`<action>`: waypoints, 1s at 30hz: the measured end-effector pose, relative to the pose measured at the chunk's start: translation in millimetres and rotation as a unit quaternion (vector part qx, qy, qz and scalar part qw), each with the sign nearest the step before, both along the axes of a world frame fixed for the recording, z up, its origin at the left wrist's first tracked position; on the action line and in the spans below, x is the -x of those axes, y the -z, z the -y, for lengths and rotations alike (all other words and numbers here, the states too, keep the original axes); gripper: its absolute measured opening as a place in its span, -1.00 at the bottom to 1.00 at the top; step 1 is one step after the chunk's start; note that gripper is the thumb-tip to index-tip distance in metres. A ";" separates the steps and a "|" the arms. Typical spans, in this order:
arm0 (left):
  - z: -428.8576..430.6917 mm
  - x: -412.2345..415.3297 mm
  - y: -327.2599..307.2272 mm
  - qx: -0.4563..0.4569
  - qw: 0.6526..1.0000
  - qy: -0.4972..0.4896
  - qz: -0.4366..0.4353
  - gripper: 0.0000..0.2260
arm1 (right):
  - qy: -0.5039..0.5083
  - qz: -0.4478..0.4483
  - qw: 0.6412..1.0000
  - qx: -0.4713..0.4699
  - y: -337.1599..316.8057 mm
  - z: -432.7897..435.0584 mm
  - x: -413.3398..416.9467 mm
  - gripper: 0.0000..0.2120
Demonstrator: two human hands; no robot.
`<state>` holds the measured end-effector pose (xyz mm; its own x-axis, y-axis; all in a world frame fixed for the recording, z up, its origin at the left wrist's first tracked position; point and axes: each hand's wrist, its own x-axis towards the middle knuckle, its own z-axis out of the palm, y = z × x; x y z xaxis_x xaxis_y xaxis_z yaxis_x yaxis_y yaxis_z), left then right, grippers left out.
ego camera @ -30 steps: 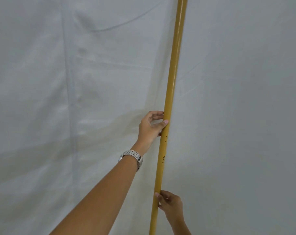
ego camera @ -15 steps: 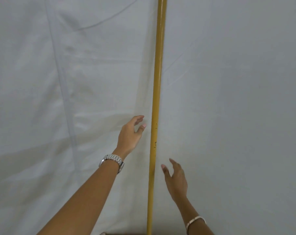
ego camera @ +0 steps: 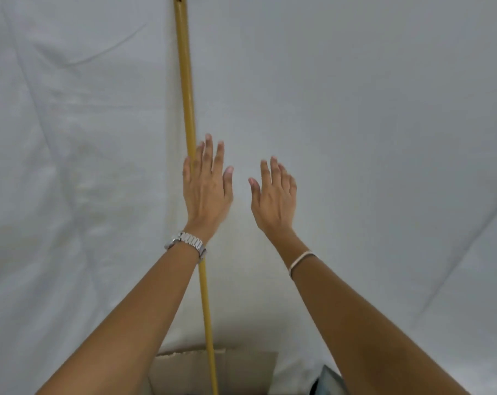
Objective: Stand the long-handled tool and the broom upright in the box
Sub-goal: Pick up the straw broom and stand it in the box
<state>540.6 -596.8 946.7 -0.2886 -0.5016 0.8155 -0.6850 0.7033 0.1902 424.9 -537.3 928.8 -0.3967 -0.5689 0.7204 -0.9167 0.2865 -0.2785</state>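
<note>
Yellow and slightly glossy, one long handle (ego camera: pixel 188 89) stands nearly upright against a white fabric backdrop (ego camera: pixel 370 109), its top end running out of the upper edge of the view and its lower end dropping into a cardboard box (ego camera: pixel 241 369) at the bottom centre. Only the back wall and part of the rim of that single box show, so where the handle's foot rests inside cannot be told. Two bare hands are raised in front of the cloth, both seen from the back with fingers spread and nothing in either. The left hand (ego camera: pixel 206 189) is flat and open and overlaps the handle — the pole passes behind its fingers and wrist, and whether skin touches it cannot be told from this angle. The right hand (ego camera: pixel 274 198) is also wide open, well clear of the pole to its right. One silver link watch (ego camera: pixel 189 242) circles the left wrist; one thin pale band (ego camera: pixel 300 259) circles the right. A small dark-and-pale object (ego camera: pixel 327 380) sits just beside the box's right edge, too cropped to identify.
</note>
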 end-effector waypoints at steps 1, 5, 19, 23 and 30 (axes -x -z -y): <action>-16.6 6.1 -6.0 -0.008 1.000 0.005 -0.006 -0.54 | 0.014 -0.013 1.000 0.002 -7.7 -17.4 6.2 -0.51; -63.3 27.9 -23.0 -0.018 1.000 0.016 -0.019 -0.53 | 0.053 -0.048 0.997 0.010 -26.0 -71.2 28.5 -0.51; -303.5 190.0 -30.3 -0.008 0.989 0.149 0.004 -0.51 | 0.167 -0.090 0.982 -0.013 -37.6 -338.5 169.5 -0.51; -386.5 238.4 -13.8 -0.036 0.985 0.168 -0.002 -0.51 | 0.196 -0.077 0.978 -0.017 -24.8 -427.3 217.3 -0.50; -471.8 290.5 33.8 -0.061 0.977 0.202 0.016 -0.51 | 0.226 -0.042 0.972 -0.051 7.9 -514.7 271.8 -0.48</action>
